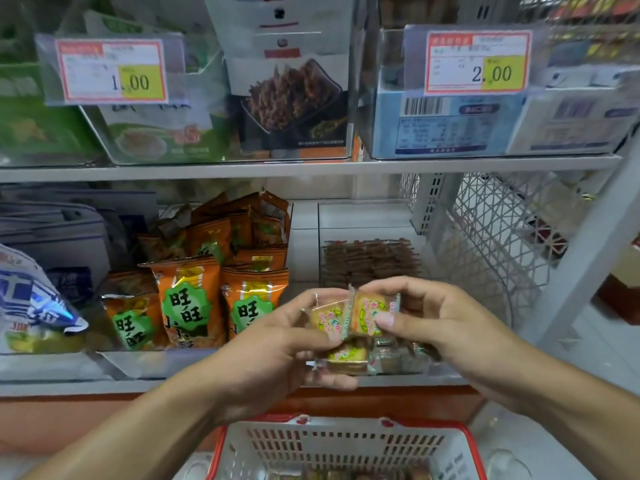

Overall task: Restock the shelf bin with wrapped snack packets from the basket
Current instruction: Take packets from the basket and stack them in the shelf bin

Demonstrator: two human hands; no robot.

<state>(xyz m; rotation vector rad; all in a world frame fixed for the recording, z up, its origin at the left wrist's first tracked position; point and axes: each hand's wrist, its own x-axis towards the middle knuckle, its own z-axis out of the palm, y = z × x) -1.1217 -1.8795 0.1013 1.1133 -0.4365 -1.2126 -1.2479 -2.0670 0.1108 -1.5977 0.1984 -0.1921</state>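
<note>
Both my hands meet in front of the lower shelf, at the front of a clear shelf bin (367, 216). My left hand (277, 344) grips a small stack of yellow wrapped snack packets (327, 318), with another packet (348, 356) under its fingers. My right hand (426, 320) pinches one yellow packet (369, 315) by its edge, upright against the stack. More small wrapped packets (394, 358) lie at the bin's front, and brown ones (370, 261) farther back. The white basket with a red rim (346, 448) stands below, with several packets at its bottom edge.
Left of the clear bin, another bin holds orange snack bags (188, 299). A blue and white bag (38, 299) lies at far left. The upper shelf (311, 168) carries bins with price tags. A white wire mesh divider (491, 237) stands at the right.
</note>
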